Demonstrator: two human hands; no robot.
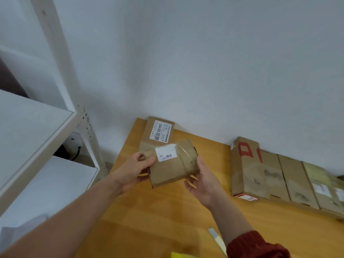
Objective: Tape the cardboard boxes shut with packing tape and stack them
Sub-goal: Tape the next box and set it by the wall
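Note:
A small brown cardboard box point(172, 167) with a white label and clear tape across it hangs above the wooden table point(160, 220), tilted. My left hand point(134, 169) grips its left end, thumb on top. Its right end sits in my right hand point(202, 180), fingers curled underneath. Behind it, a flat cardboard box point(158, 135) with a white shipping label lies at the table's far corner against the wall.
A row of several cardboard boxes point(279, 175), one with red markings, lines the wall on the right. A white metal shelving unit point(37, 131) stands to the left of the table. A yellow object point(181, 255) and a white strip point(216, 237) lie near the front edge.

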